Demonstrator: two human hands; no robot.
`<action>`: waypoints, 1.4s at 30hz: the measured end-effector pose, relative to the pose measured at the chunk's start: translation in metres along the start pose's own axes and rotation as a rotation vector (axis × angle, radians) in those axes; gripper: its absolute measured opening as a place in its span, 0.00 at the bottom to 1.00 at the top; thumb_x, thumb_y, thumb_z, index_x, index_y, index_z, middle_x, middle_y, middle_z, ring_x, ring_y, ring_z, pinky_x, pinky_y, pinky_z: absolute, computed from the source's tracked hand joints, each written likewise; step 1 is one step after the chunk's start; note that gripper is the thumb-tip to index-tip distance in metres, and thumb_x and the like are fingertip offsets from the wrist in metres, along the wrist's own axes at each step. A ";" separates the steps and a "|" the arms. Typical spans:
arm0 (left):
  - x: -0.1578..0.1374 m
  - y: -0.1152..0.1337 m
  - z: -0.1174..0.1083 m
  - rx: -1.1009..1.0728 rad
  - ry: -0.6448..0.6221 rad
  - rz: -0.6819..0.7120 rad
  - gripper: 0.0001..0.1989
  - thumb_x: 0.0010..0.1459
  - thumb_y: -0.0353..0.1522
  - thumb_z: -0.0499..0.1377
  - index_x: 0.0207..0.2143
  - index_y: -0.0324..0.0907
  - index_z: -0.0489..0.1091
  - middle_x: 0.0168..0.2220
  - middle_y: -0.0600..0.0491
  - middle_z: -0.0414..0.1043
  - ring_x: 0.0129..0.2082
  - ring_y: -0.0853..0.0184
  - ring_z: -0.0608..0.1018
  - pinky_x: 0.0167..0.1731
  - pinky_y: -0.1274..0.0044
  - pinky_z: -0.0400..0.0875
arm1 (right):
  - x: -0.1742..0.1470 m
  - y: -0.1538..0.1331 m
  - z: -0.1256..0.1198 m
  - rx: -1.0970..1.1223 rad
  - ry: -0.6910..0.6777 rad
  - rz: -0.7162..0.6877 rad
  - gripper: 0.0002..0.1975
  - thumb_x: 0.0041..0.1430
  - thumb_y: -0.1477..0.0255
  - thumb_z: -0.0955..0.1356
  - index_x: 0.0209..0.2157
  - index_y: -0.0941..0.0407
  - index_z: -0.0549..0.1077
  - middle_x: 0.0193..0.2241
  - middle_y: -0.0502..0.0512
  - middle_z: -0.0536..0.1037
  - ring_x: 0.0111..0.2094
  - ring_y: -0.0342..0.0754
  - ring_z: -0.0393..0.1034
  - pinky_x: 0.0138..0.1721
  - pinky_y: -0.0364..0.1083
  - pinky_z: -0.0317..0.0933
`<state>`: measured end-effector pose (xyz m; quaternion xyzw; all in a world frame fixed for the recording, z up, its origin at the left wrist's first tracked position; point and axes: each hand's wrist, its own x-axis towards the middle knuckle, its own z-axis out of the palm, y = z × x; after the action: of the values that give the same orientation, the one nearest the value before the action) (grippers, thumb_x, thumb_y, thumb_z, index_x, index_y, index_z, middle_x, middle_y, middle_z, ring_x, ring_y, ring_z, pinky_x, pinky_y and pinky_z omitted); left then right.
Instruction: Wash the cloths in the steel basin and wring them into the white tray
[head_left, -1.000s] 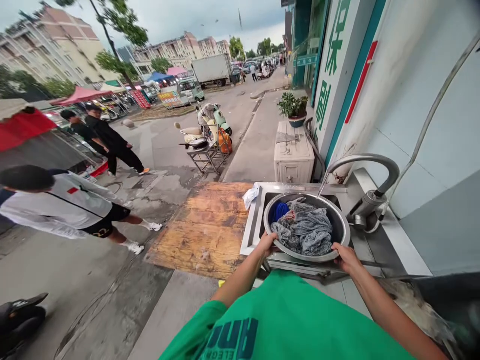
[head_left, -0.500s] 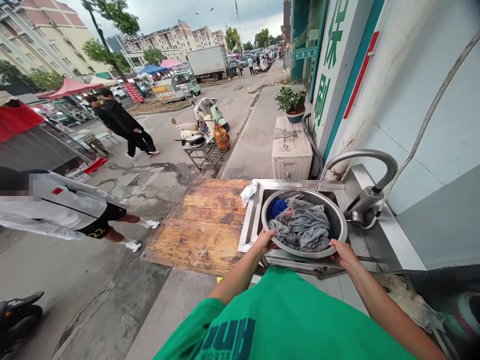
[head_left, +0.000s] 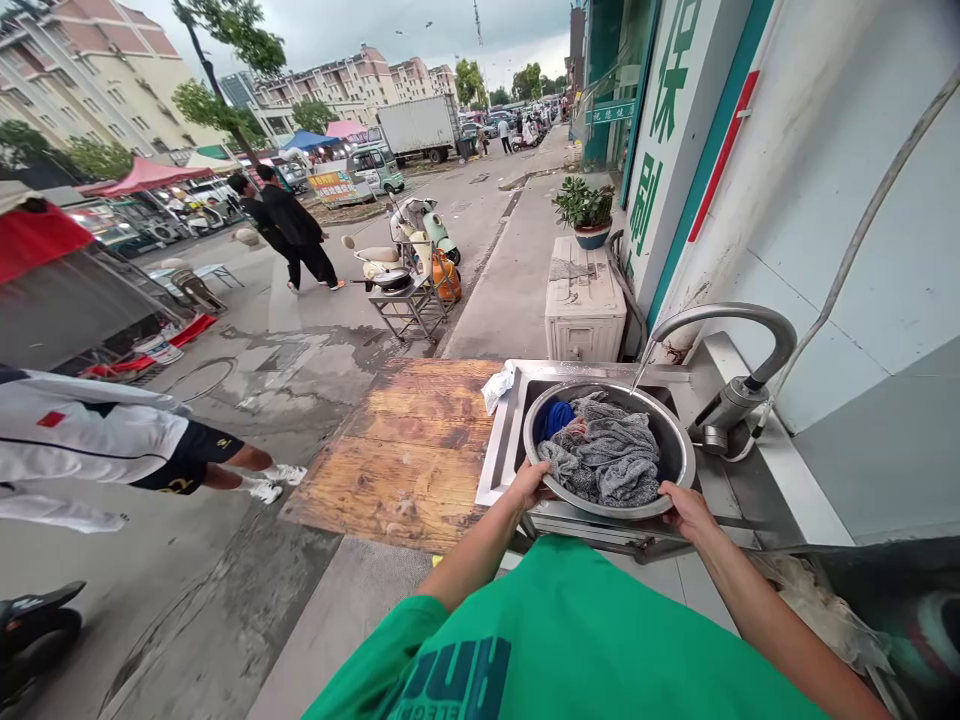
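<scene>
A round metal basin (head_left: pixel 679 440) rests over the steel sink (head_left: pixel 495 455). Inside it lie grey cloths (head_left: pixel 611 450) and a blue cloth (head_left: pixel 553 420) at the left. My left hand (head_left: pixel 529 483) grips the basin's near-left rim, and my right hand (head_left: pixel 686 508) grips the near-right rim; both have fingers partly hidden below the edge. A thin stream of water falls from the curved faucet (head_left: pixel 735 315) into the far side of the basin.
Left of the sink is a worn wooden board (head_left: pixel 405 450), with a white packet (head_left: pixel 498 386) at the sink's corner. Beyond stand a beige box-shaped unit (head_left: pixel 583 310) and a potted plant (head_left: pixel 585 205). A wall is on the right; people walk along the street.
Both hands and the basin have stayed put, with water still running. Two people in black have moved right along the street; the person in white has shifted left.
</scene>
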<state>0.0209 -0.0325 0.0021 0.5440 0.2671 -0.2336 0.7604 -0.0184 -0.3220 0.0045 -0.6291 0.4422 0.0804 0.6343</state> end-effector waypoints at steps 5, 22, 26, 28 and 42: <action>0.000 0.000 0.000 0.013 0.005 -0.006 0.25 0.44 0.23 0.59 0.47 0.45 0.61 0.23 0.60 0.66 0.20 0.70 0.72 0.33 0.66 0.78 | -0.002 0.000 0.000 -0.001 0.004 0.005 0.08 0.47 0.78 0.69 0.22 0.56 0.65 0.11 0.46 0.64 0.14 0.43 0.59 0.11 0.42 0.58; 0.002 -0.001 -0.002 -0.017 -0.013 0.007 0.26 0.44 0.23 0.60 0.47 0.45 0.60 0.24 0.61 0.65 0.22 0.69 0.73 0.34 0.67 0.78 | -0.003 0.001 -0.001 0.020 -0.008 -0.007 0.09 0.45 0.78 0.69 0.20 0.56 0.64 0.11 0.46 0.64 0.14 0.43 0.59 0.11 0.42 0.58; 0.002 -0.001 -0.002 -0.018 -0.023 0.005 0.26 0.44 0.23 0.59 0.47 0.45 0.60 0.25 0.60 0.67 0.23 0.68 0.74 0.34 0.66 0.78 | -0.003 0.001 -0.001 0.028 -0.013 -0.012 0.08 0.46 0.78 0.69 0.20 0.57 0.66 0.11 0.46 0.64 0.14 0.43 0.59 0.10 0.42 0.57; 0.003 -0.001 -0.002 -0.013 -0.025 0.004 0.26 0.45 0.23 0.59 0.48 0.45 0.60 0.25 0.60 0.67 0.23 0.68 0.74 0.33 0.66 0.78 | -0.002 0.002 -0.001 0.030 -0.015 -0.013 0.07 0.46 0.78 0.69 0.20 0.57 0.66 0.11 0.46 0.64 0.14 0.43 0.59 0.10 0.42 0.57; 0.002 -0.001 -0.001 -0.018 -0.032 0.010 0.26 0.43 0.24 0.61 0.46 0.46 0.60 0.25 0.59 0.67 0.23 0.68 0.74 0.33 0.66 0.78 | 0.004 0.005 -0.002 0.057 -0.029 -0.015 0.10 0.45 0.79 0.69 0.19 0.56 0.64 0.11 0.45 0.63 0.13 0.42 0.58 0.10 0.41 0.57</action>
<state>0.0221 -0.0316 -0.0003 0.5346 0.2544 -0.2358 0.7706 -0.0205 -0.3243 -0.0014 -0.6127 0.4304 0.0722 0.6589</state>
